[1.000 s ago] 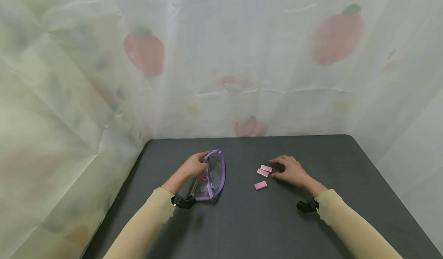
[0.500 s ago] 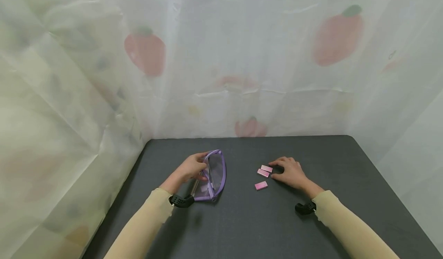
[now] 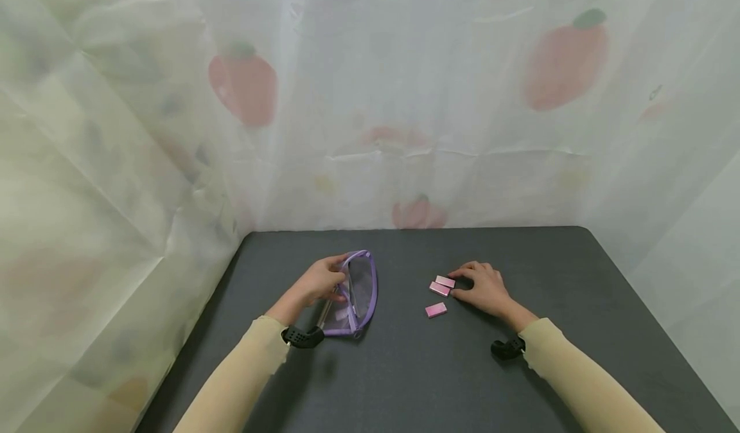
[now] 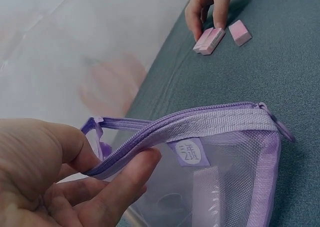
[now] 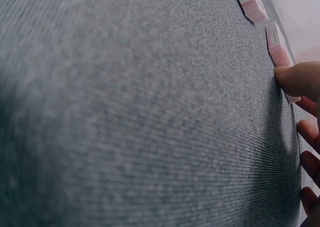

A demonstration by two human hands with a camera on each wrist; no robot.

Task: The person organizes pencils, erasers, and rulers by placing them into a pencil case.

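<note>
**Pouch held open at its zip edge; three pink blocks at the other hand**

Left hand [image 3: 320, 282] has the purple mesh pouch [image 3: 354, 291] by its zipper edge [image 4: 165, 132]. The grip is a narrow pinch, thumb on top and fingers [image 4: 125, 182] beneath, as the left wrist view shows. Judged reason: lifting the zip edge keeps the mouth gaping, so the pouch stands partly propped instead of lying flat. Its lower end rests on the dark surface [image 3: 520, 253], at about 9 o'clock from the blocks and well apart from them.

Right hand [image 3: 485, 286] rests on the surface at 3 o'clock of the pink blocks. Fingers are loosely curled and arched over the nearest block, fingertips touching or just beside it; nothing is lifted. The right wrist view shows one fingertip [image 5: 295, 79] against a block's end. Grip not closed round anything.

Blocks: two lie side by side, touching, the far pair [image 3: 442, 284]; a third block [image 3: 436, 309] lies apart at about 7 o'clock of the pair. All flat on the surface, outside the pouch.

Pouch contents: through the mesh a pale, flat shape [image 4: 207, 187] shows, possibly one or more items; what it is cannot be told. A small label [image 4: 189, 153] is sewn under the zip.

Behind the surface hangs a pale curtain [image 3: 405, 99] with red fruit prints.
</note>
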